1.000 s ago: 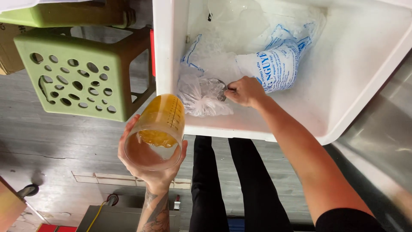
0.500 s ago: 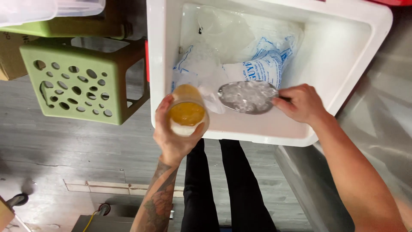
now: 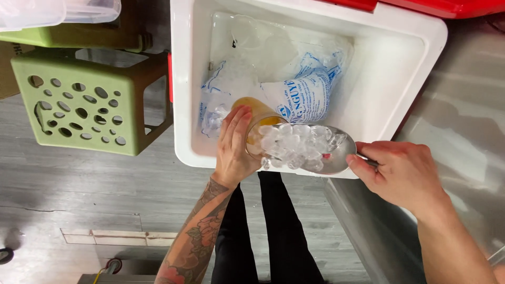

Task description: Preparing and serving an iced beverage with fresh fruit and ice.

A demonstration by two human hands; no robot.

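I have the cup wrapped in my left hand over the cooler; my right hand grips the full scoop at its rim. Next: tip ice in slowly.

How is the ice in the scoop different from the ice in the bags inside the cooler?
The ice in the scoop is loose and uncovered; the bagged ice is sealed in clear printed plastic. The scoop's ice is held up at the cup by the right hand, while the bags lie on the floor of the white cooler. The scoop's ice is a small heap; the bags hold far more. Both are small clear pieces.
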